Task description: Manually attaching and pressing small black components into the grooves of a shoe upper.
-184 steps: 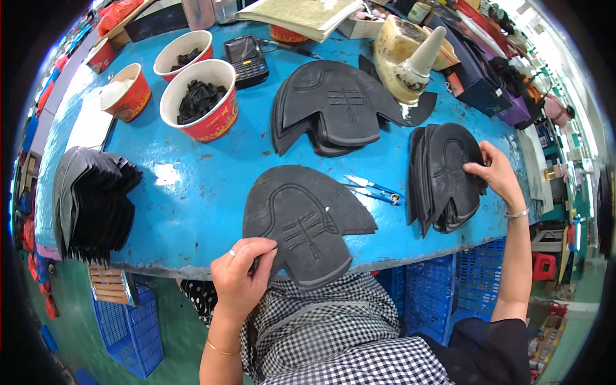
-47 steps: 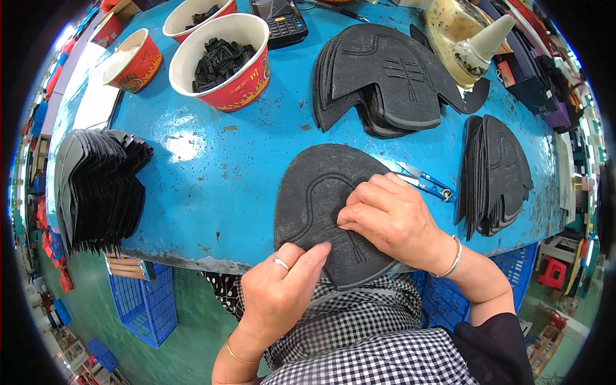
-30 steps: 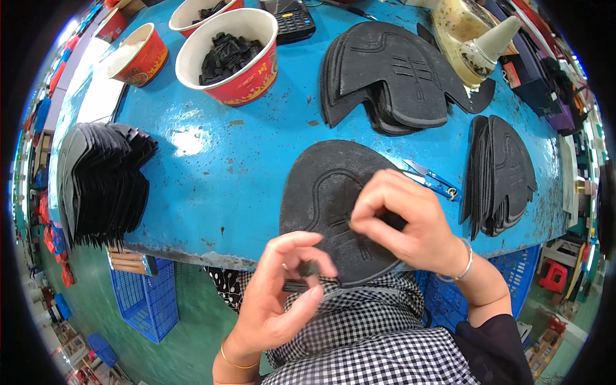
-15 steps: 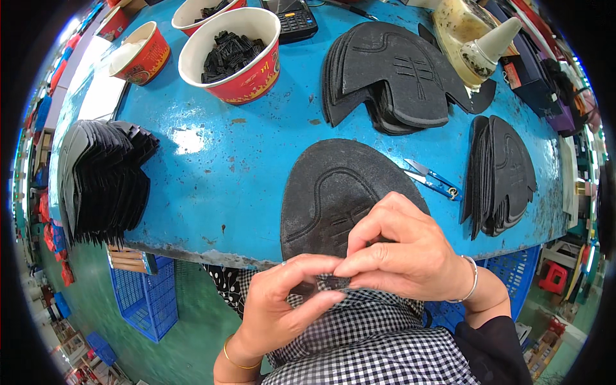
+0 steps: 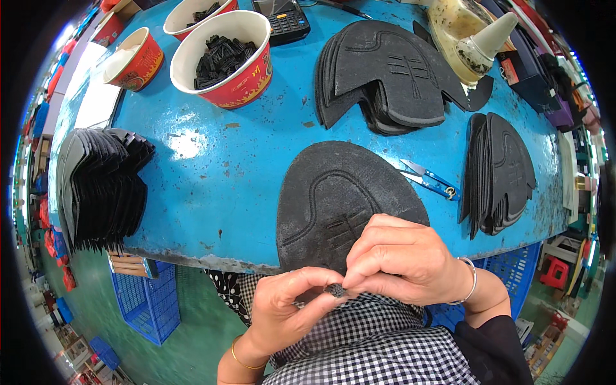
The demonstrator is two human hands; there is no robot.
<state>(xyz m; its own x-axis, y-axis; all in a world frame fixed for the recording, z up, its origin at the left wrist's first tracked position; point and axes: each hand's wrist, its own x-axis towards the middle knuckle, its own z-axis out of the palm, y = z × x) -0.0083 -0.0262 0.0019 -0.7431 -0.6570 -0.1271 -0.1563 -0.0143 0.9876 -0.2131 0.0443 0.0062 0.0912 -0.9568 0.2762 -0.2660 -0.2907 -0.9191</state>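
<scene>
Just past the table's front edge, above my checked apron (image 5: pixel 385 340), my two hands meet at a small black piece with a rough, patterned face (image 5: pixel 334 290). My left hand (image 5: pixel 289 308) pinches it between thumb and forefinger. The fingertips of my right hand (image 5: pixel 398 266) press together at its right side and hide part of it. Behind my hands lies a rounded black panel (image 5: pixel 337 183) with a raised curved line and short crossing bars, its lower right covered by my right hand. Blue-handled thread snips (image 5: pixel 433 183) rest by its right edge.
Stacks of black panels stand at the far right (image 5: pixel 378 70), right (image 5: pixel 504 173) and left (image 5: pixel 106 192). A red paper bowl (image 5: pixel 247 90) holds small black pieces. Behind are a smaller tub (image 5: pixel 144 61), a keypad device (image 5: pixel 289 25) and a stained, spouted container (image 5: pixel 459 35). Blue crates (image 5: pixel 151 308) sit below.
The small black piece has turned so its patterned face shows at my left fingertips. My right hand has dropped slightly, uncovering more of the panel. The view has shifted a little.
</scene>
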